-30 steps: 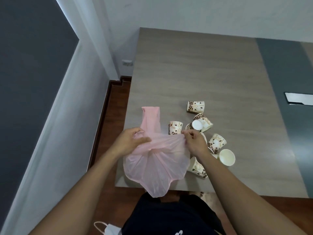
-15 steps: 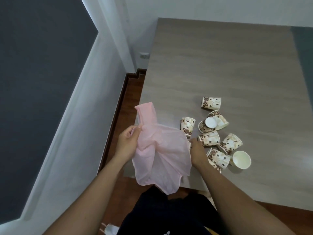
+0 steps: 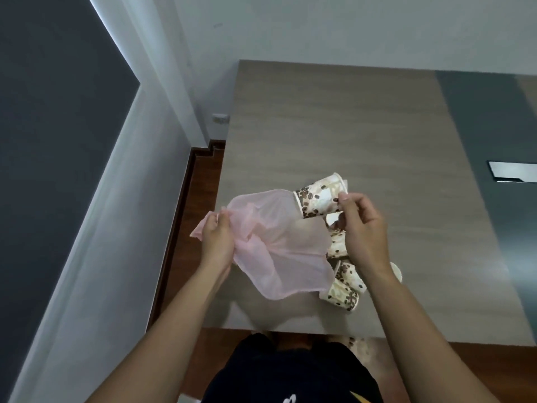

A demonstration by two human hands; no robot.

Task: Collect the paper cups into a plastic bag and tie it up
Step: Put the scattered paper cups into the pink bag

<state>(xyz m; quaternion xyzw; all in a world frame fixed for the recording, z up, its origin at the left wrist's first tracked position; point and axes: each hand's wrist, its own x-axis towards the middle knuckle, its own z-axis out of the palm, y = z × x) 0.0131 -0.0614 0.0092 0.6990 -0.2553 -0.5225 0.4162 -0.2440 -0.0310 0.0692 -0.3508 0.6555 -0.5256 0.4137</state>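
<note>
R hand point(image 3: 361, 228) now lifting cup point(image 3: 318, 197) (sideways), L hand point(image 3: 216, 242) gripping bag point(image 3: 279, 248)

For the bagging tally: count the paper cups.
6 cups: one in the right hand, one behind its fingers, one beside the bag, two near the table edge, one past the wrist. More may be hidden.

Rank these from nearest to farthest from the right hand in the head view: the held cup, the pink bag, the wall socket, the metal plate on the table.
1. Held cup: gripped in the right hand.
2. Pink bag: just to its left, mouth facing the cup.
3. Metal plate: far right of the table.
4. Wall socket: on the wall beyond the table's far-left corner.
</note>
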